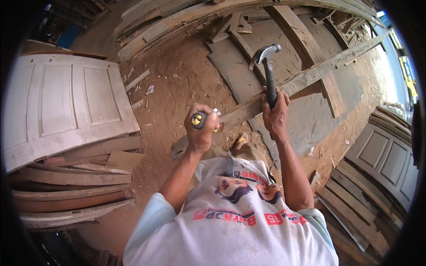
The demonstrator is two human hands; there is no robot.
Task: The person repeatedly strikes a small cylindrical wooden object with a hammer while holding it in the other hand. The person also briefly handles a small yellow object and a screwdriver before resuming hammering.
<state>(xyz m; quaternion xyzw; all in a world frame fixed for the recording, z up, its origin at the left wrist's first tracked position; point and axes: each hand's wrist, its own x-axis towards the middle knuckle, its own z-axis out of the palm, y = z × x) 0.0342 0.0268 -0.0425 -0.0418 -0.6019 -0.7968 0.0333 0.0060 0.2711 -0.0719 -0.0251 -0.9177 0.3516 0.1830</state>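
Right hand (pixel 275 116) clamped round the claw hammer (pixel 267 66), raised over the plank (pixel 310 75); left hand (pixel 200 128) fisted on what looks like a chisel handle (pixel 198 120).

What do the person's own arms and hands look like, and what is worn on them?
Both forearms are bare, and the left hand and right hand wear no gloves. No watch or ring shows. Short pale blue sleeves cover the upper arms, joined to a white T-shirt with a red and black print.
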